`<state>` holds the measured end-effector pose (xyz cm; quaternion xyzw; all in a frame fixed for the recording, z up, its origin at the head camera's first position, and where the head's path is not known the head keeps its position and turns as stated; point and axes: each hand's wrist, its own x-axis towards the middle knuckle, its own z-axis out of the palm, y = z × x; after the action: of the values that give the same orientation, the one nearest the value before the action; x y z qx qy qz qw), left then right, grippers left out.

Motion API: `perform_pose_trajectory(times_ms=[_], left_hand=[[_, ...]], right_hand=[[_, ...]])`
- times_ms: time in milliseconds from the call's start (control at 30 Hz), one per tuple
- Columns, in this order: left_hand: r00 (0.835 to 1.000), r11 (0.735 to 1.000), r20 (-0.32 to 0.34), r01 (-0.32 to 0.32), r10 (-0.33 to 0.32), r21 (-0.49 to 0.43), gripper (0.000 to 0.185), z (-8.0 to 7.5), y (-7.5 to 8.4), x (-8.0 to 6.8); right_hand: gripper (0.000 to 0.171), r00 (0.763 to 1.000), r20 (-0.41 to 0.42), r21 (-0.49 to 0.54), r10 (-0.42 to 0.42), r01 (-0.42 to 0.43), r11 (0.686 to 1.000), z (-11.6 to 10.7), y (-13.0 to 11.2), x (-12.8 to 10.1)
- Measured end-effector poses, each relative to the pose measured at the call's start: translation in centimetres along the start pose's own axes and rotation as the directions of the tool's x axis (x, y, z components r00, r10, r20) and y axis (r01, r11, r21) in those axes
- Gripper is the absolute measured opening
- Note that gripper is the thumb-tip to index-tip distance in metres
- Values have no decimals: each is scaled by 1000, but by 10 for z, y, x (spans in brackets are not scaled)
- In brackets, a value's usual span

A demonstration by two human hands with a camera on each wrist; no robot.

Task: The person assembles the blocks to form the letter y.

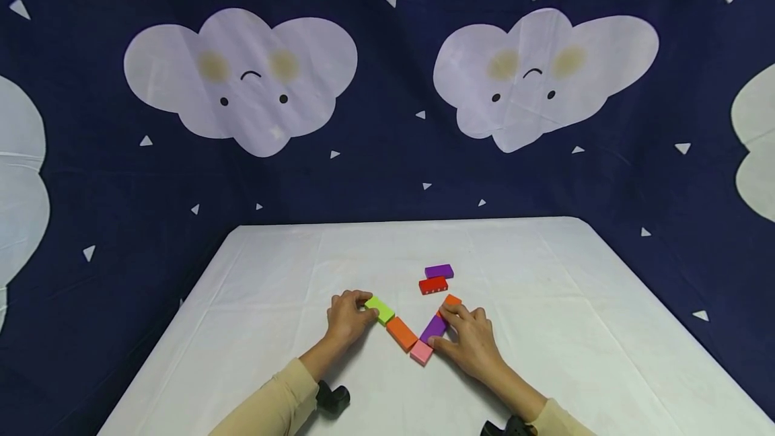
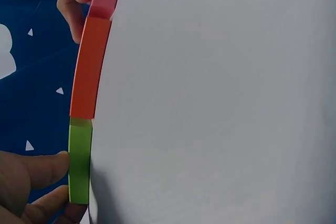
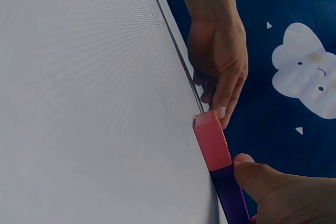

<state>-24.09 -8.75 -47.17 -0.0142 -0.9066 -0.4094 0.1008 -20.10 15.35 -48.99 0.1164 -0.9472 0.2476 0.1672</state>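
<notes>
One lime block (image 1: 379, 310), pinched by a person's left hand (image 1: 346, 319), ended a V of five blocks (image 1: 402, 334) on a white table (image 1: 254, 288); the right hand (image 1: 471, 340) held the purple block (image 1: 432, 330) and far orange block (image 1: 452, 299) between thumb and fingers. Light, even pressure seemed best to keep touching ends from slipping
</notes>
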Motion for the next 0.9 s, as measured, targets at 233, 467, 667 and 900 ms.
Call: perform_pose_trajectory(times_ms=[233,467,667,900], left_hand=[[999,1000,49,-14,13,26,32,1,0,6],[997,999,77,-32,31,19,32,2,0,12],[991,999,127,-37,37,3,32,2,0,15],[986,998,154,-64,67,-27,31,2,-2,17]], right_hand=[[64,1000,11,4,16,-16,1000,0,0,0],[64,1000,-2,3,-1,1,1000,0,1,0],[63,1000,-8,6,-9,9,1000,1,2,0],[64,1000,5,10,-1,1,1000,1,2,0]])
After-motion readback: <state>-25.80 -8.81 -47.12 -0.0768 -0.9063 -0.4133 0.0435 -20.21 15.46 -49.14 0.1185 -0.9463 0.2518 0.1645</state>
